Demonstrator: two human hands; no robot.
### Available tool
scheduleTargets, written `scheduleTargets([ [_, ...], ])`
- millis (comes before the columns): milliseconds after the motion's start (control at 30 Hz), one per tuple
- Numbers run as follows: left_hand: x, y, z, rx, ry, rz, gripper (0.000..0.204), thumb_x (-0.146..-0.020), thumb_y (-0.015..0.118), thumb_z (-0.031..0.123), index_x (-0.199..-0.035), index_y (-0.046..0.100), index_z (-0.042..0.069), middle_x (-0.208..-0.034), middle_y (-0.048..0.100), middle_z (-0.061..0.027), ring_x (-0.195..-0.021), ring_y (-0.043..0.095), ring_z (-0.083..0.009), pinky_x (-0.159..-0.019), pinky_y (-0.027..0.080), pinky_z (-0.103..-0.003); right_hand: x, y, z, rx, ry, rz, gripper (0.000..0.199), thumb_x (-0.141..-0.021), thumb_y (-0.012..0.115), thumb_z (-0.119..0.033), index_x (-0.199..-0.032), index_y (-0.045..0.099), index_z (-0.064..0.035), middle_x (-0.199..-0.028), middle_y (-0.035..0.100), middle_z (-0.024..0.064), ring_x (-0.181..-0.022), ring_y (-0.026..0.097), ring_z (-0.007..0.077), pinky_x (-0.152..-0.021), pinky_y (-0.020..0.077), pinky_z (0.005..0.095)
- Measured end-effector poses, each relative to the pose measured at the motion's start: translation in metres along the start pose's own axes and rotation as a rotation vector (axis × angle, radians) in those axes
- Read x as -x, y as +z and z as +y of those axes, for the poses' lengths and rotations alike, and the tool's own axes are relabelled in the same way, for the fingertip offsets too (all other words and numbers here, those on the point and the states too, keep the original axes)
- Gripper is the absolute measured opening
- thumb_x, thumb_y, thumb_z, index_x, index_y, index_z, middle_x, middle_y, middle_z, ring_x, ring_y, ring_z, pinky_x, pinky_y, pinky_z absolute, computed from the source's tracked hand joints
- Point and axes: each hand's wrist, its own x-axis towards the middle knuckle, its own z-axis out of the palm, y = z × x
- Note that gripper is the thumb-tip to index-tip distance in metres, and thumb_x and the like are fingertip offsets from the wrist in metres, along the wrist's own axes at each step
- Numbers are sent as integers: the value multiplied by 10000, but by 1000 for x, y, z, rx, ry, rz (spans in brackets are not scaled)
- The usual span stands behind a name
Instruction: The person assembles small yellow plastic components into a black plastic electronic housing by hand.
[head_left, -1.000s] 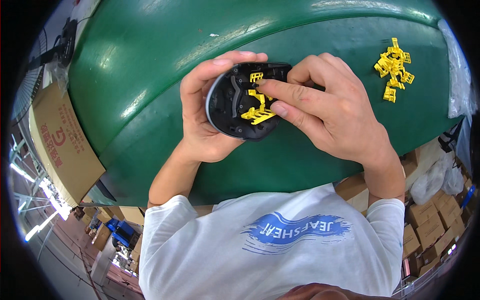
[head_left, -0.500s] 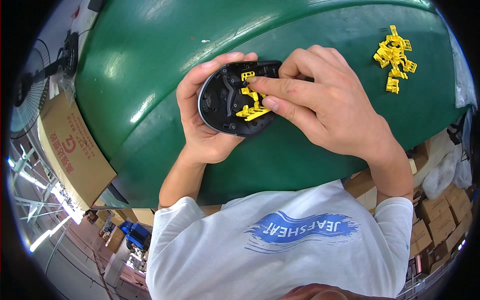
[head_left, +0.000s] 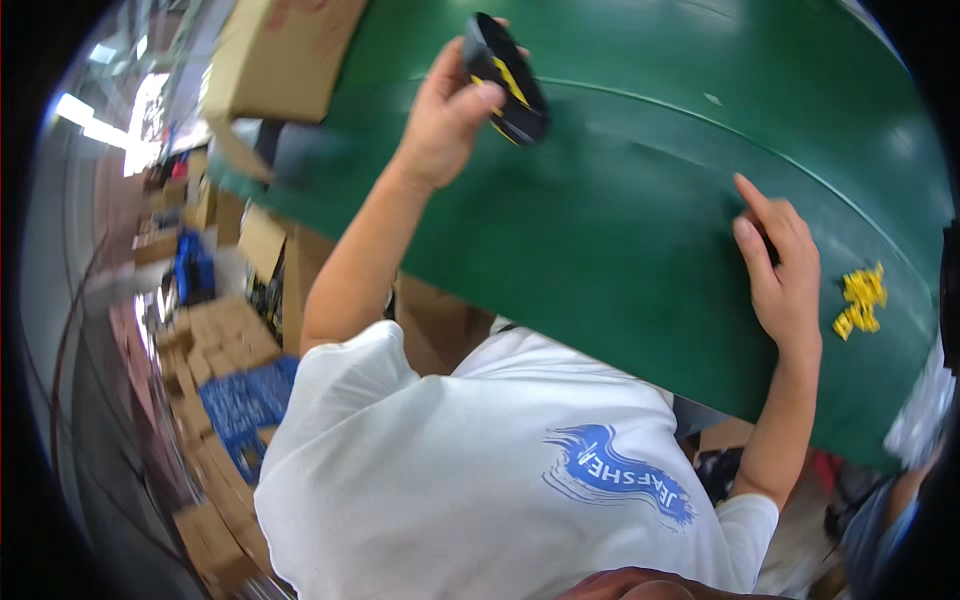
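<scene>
One curved black shell [head_left: 522,112], apparently plastic, with thin yellow inserts [head_left: 513,80], is clasped by the left hand [head_left: 447,120] over the green worktop [head_left: 600,230]. It seems light, stiff, maybe slippery; the rim is the safer hold, sparing the inserts. The right hand [head_left: 780,260] has a released grip, nothing visible inside.

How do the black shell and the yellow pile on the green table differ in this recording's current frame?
The shell is held up in the left hand, while the pile lies on the table with no hand on it. The shell is mostly black; the pile is all yellow. The shell has a smooth, rounded outline, the pile a jagged one. Both show yellow: some is visible inside the shell.
</scene>
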Motion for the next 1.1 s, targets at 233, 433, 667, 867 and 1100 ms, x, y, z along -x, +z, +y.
scheduleTargets([
  [233, 224, -258, 50, -460, 46, 967, 472, -1043, 701, 246, -1459, 567, 69, -1314, 674, -56, -1187, 676, -196, -1044, 553, -401, -1, 6, -7, 222, -145, -148, 385, -1049, 702, -160, -1423, 725, -71, -995, 662, 64, -1004, 635, 225, -1131, 401, 371],
  [433, 457, -332, -24, -756, -679, 1170, 755, -885, 902, 314, -1495, 569, 19, -1231, 724, -78, -990, 697, -171, -748, 541, -343, -3, 9, -1, 187, -68, -157, 354, -1076, 681, -185, -1410, 735, -81, -1022, 667, 54, -1068, 613, 226, -1141, 402, 369],
  [667, 438, -294, -123, -410, -1025, 1181, 874, -880, 906, 461, -1585, 528, 109, -1372, 695, -140, -1169, 681, -269, -951, 538, -490, 5, 16, 4, 176, -25, -119, 335, -1078, 683, -202, -1384, 748, -84, -1053, 701, 56, -1104, 626, 240, -1114, 435, 376],
  [867, 387, -335, -99, -547, -763, 1324, 970, -893, 883, 518, -1533, 538, -125, -1542, 618, -264, -1382, 620, -380, -1157, 484, -479, 2, 7, 6, 99, -65, -99, 315, -1066, 687, -188, -1352, 757, -74, -1066, 724, 75, -1102, 655, 257, -1085, 458, 375],
  [1100, 217, -308, -20, -1026, 404, 1033, 303, -1078, 733, 189, -1319, 671, 15, -1183, 729, -115, -1090, 683, -192, -973, 564, -368, 0, 6, 9, 92, -176, -55, 268, -976, 746, -222, -1193, 809, -77, -962, 757, 158, -955, 703, 383, -921, 520, 482],
])
